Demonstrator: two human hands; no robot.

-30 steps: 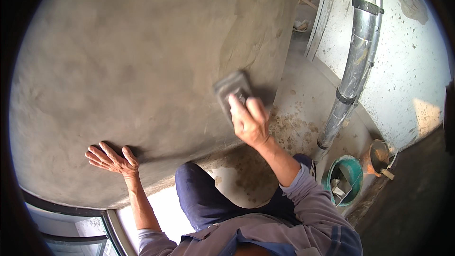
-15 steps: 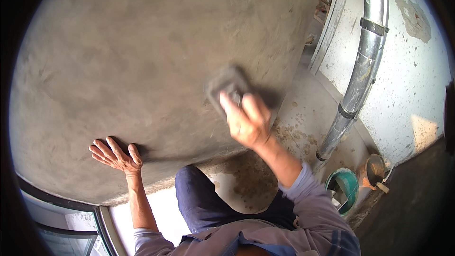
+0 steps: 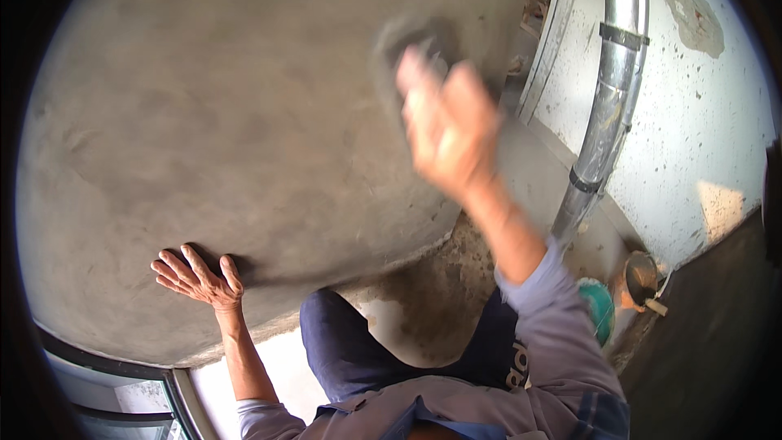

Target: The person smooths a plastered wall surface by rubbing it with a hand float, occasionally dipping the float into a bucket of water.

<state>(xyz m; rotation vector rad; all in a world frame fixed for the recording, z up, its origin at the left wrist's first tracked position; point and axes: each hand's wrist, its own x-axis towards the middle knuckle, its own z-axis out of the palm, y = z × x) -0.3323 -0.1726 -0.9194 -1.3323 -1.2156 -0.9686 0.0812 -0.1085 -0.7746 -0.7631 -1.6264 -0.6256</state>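
A broad grey-brown plastered wall [image 3: 244, 130] fills the upper left and middle. My left hand [image 3: 201, 279] lies flat against its lower part, fingers spread, holding nothing. Up near the wall's right side, my right hand [image 3: 452, 126] grips a plastering float [image 3: 407, 37], a greyish flat tool pressed to the plaster. Both hand and float are smeared by motion, and my fingers hide most of the float's handle.
To the right, a shiny metal pipe [image 3: 607, 110] runs down beside a spattered white wall [image 3: 692, 122]. A green bucket [image 3: 601, 310] and an orange-brown bucket [image 3: 635, 281] stand at lower right. A dark-framed window [image 3: 114, 383] is at lower left.
My right hand has swept the float upward and slightly right along the wall. The left hand stays in nearly the same place. My right sleeve now covers more of the green bucket.
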